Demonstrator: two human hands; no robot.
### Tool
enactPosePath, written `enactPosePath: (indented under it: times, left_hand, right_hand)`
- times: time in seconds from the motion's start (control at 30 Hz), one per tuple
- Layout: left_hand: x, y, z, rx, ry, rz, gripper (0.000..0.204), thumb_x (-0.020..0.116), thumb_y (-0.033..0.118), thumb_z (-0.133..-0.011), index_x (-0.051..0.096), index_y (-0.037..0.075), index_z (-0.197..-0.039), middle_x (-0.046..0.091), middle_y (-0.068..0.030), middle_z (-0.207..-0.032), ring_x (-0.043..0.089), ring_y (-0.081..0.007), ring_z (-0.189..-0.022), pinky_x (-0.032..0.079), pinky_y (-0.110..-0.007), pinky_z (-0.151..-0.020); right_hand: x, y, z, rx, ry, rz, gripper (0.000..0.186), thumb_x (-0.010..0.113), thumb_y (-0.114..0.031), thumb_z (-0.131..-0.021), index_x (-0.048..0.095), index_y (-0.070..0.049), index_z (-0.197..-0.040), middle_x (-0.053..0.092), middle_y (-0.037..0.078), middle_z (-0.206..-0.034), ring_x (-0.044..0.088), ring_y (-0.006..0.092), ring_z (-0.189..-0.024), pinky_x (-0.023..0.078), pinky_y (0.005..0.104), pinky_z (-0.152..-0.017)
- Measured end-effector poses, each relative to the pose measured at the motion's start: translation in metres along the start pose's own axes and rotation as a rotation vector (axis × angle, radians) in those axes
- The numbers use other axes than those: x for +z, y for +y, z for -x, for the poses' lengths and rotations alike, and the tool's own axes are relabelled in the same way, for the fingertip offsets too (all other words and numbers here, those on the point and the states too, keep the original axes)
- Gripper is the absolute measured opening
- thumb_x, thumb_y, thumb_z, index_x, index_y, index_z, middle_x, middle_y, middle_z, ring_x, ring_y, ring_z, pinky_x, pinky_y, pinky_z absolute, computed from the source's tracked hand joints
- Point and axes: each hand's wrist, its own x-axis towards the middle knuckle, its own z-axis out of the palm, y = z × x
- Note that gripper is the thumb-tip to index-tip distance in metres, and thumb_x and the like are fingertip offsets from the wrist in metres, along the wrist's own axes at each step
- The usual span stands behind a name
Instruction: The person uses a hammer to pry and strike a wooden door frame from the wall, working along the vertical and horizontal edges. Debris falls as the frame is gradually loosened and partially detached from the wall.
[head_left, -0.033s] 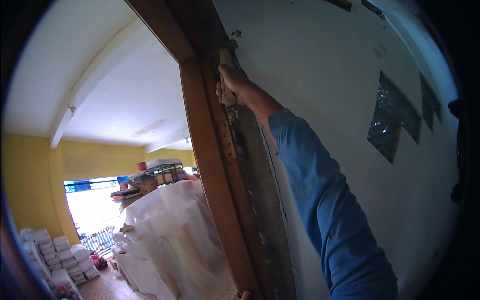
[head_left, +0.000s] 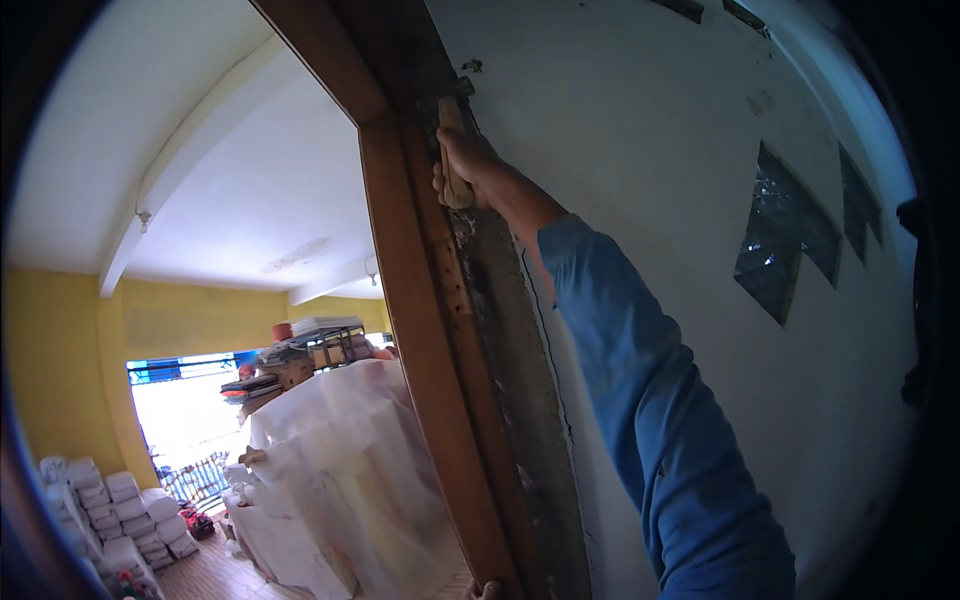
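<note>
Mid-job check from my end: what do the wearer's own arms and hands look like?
The right sleeve is blue, long and creased, with a small mark; it leaves part of the forearm bare. The right hand is ungloved. Little of the left hand shows, also ungloved; its sleeve is out of view.

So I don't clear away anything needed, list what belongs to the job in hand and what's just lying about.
In the job:
- Tool, in the right hand
- Wooden frame, with the left hand at its lower visible part

Apparently just lying about:
- Plastic sheet, draped over a pile
- White bundles, stacked near the yellow wall
</note>
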Motion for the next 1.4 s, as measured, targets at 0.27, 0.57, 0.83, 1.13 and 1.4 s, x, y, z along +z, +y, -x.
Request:
enactPosePath:
  times: [0.27, 0.57, 0.83, 1.13, 1.4]
  left_hand:
    - [-0.013, 0.000, 0.003, -0.057, -0.055, -0.032, 0.055, 0.070, 0.049, -0.089, 0.064, 0.002, -0.116, 0.065, -0.0045, -0.090, 0.057, -0.0131, -0.079, 0.049, -0.030, -0.068]
    - [-0.003, 0.011, 0.006, -0.032, -0.029, -0.054, 0.051, 0.069, 0.047, -0.089, 0.065, 0.001, -0.113, 0.064, -0.0039, -0.089, 0.056, -0.0130, -0.078, 0.048, -0.030, -0.067]
    - [0.003, 0.026, 0.009, -0.013, 0.003, -0.073, 0.049, 0.068, 0.045, -0.089, 0.065, 0.000, -0.109, 0.063, -0.0035, -0.087, 0.055, -0.0130, -0.077, 0.047, -0.030, -0.066]
    - [0.005, 0.034, 0.011, 0.008, 0.030, -0.096, 0.046, 0.067, 0.042, -0.089, 0.066, 0.000, -0.106, 0.062, -0.0030, -0.086, 0.054, -0.0130, -0.076, 0.046, -0.030, -0.064]
    - [0.007, 0.041, 0.010, 0.024, 0.043, -0.115, 0.043, 0.066, 0.040, -0.089, 0.067, -0.001, -0.102, 0.061, -0.0025, -0.084, 0.054, -0.0129, -0.075, 0.045, -0.030, -0.063]
  right_hand:
    - [-0.035, -0.012, -0.013, -0.290, 0.251, -0.150, 0.042, 0.048, -0.041, -0.103, 0.046, 0.000, -0.113, 0.058, 0.014, -0.080, 0.060, 0.0254, -0.056, 0.051, 0.0451, -0.047]
    - [0.008, 0.012, -0.028, -0.086, 0.056, -0.277, 0.036, 0.045, -0.041, -0.104, 0.041, -0.006, -0.113, 0.053, 0.008, -0.075, 0.058, 0.0230, -0.056, 0.051, 0.0424, -0.051]
    - [0.013, 0.004, -0.012, 0.018, -0.042, -0.036, 0.044, 0.045, -0.042, -0.104, 0.034, -0.010, -0.132, 0.054, 0.007, -0.077, 0.059, 0.0208, -0.059, 0.053, 0.0429, -0.054]
    - [-0.031, -0.016, -0.020, -0.304, 0.279, -0.125, 0.040, 0.045, -0.040, -0.104, 0.051, -0.001, -0.106, 0.061, 0.015, -0.079, 0.061, 0.0259, -0.055, 0.052, 0.0484, -0.047]
    - [0.018, 0.017, -0.027, -0.239, 0.138, -0.174, 0.038, 0.044, -0.042, -0.104, 0.043, -0.006, -0.116, 0.052, 0.008, -0.072, 0.060, 0.0237, -0.056, 0.053, 0.0451, -0.052]
